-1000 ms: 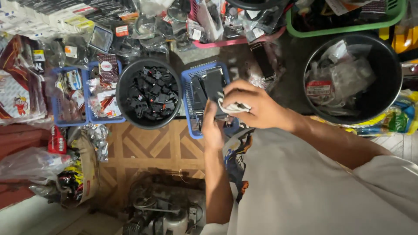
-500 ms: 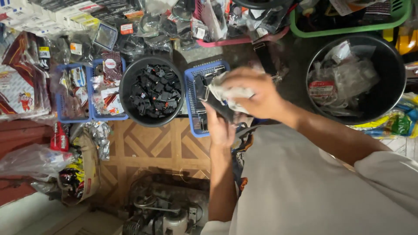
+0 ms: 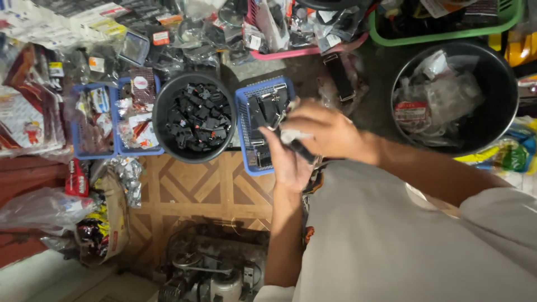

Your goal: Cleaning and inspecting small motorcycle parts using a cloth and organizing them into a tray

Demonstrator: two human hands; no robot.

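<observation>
My left hand (image 3: 288,162) cups a black part (image 3: 302,150) from beneath, steadying it, while my right hand (image 3: 324,131) closes over its clear wrapper (image 3: 293,135) from above. Just beyond my grip sits the blue basket (image 3: 244,128); farther left, the black tub (image 3: 162,112) of similar parts.
</observation>
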